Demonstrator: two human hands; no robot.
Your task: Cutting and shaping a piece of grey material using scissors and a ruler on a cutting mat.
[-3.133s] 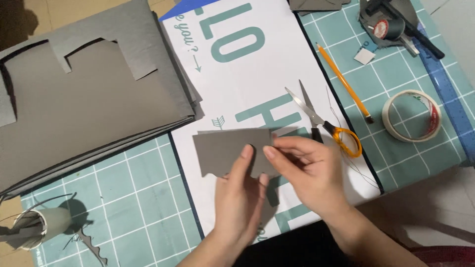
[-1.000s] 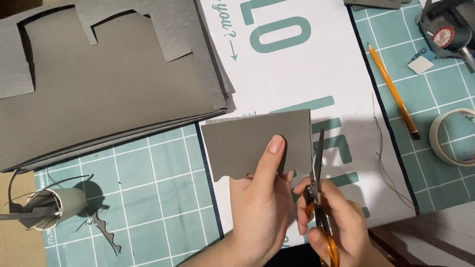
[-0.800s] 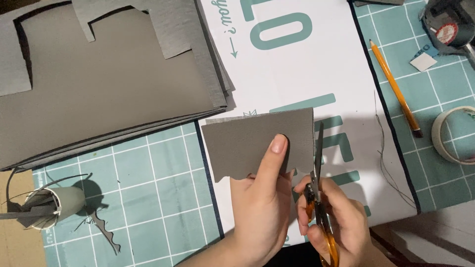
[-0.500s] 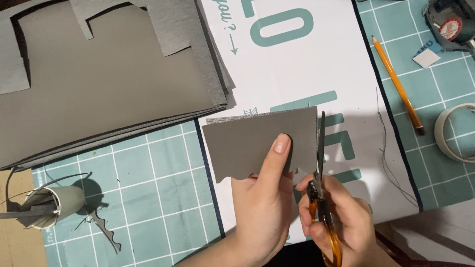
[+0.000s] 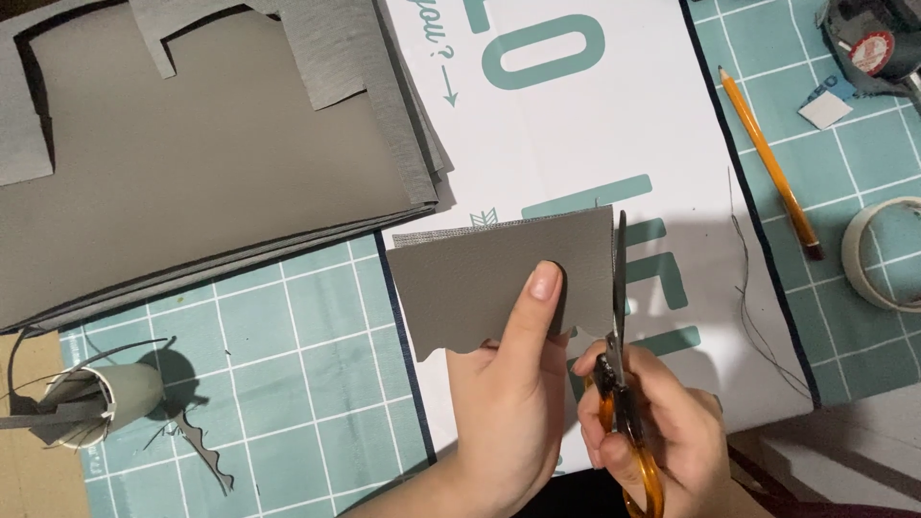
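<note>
Head view: the left hand [image 5: 508,412] pinches the small grey paper piece with a wavy bottom edge [image 5: 489,283], thumb on top, fingers hidden under it. The piece sits low in the middle, over the white sheet with big teal print [image 5: 624,115]. At 3 o'clock of the piece, the right hand [image 5: 662,432] grips tight around the orange-handled scissors [image 5: 619,326]. The blades now stand along the piece's right edge and reach almost to its top corner. 3 seconds ago the scissors lay on the sheet and both hands held the piece. Half a second ago the blade tip was a bit lower.

The scissor loops are partly hidden by fingers and cut off at 6 o'clock. The white tape roll [image 5: 887,254] is cut off at 3 o'clock. At 11 o'clock of the piece lies the big stack of grey sheets [image 5: 192,163]; at 2 o'clock, the orange pencil [image 5: 767,158].
</note>
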